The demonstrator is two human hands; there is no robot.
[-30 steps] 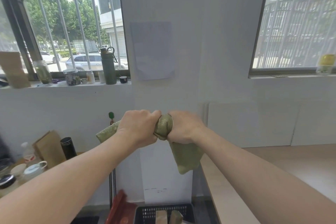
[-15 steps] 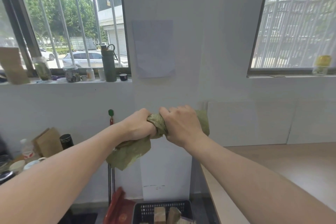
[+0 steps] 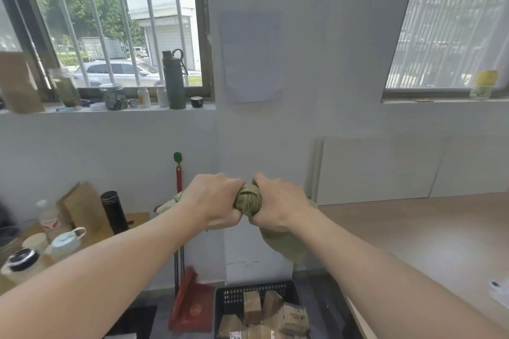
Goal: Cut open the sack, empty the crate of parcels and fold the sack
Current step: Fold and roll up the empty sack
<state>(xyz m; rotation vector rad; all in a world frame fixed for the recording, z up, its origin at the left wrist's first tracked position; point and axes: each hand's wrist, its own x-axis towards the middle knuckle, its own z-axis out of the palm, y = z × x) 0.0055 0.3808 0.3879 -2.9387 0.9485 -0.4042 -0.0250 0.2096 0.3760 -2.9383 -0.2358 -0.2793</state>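
I hold an olive-green sack (image 3: 249, 199), rolled into a tight bundle, in the air at chest height in front of the white wall. My left hand (image 3: 213, 202) grips its left part, and a pale end sticks out past that hand. My right hand (image 3: 278, 205) grips the right part, and a loose flap of sack hangs below that hand. Low on the floor stands a black plastic crate (image 3: 228, 300) with several brown cardboard parcels (image 3: 252, 309) in it.
A wooden table (image 3: 413, 242) runs along my right, with a small white object (image 3: 498, 287) near its edge. A red dustpan (image 3: 191, 305) and a broom handle lean left of the crate. Left, a low table carries a black flask (image 3: 113, 210), cups and jars. Bottles line the windowsill.
Both hands have twisted the sack: half a second ago its loose end hung below my left hand, now a flap hangs below my right hand. The camera has tilted down a little.
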